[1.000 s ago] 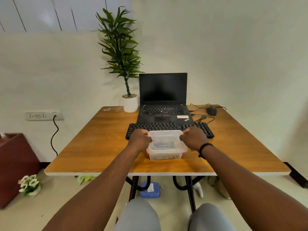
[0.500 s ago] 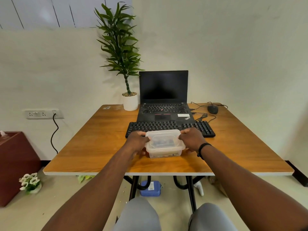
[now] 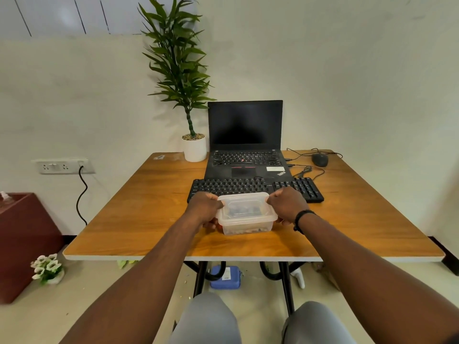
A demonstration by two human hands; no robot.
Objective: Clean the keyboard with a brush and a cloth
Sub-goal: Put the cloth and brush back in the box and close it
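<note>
A black external keyboard [image 3: 233, 186] lies across the middle of the wooden table [image 3: 139, 214], in front of the laptop. Just in front of the keyboard stands a clear plastic container [image 3: 246, 213] with its lid on; dark items show dimly through it, and I cannot tell what they are. My left hand [image 3: 205, 211] grips the container's left end, fingers curled round the rim. My right hand [image 3: 288, 206] grips its right end the same way. No brush or cloth is plainly visible.
An open black laptop [image 3: 244, 135] with a dark screen sits behind the keyboard. A potted plant [image 3: 195, 150] stands at the back left, a wired mouse [image 3: 320, 160] with loose cables at the back right. A blue pouch [image 3: 224, 278] lies under the table.
The view has tilted slightly; both hands keep hold of the container, which has shifted a little on the table in front of the keyboard.
</note>
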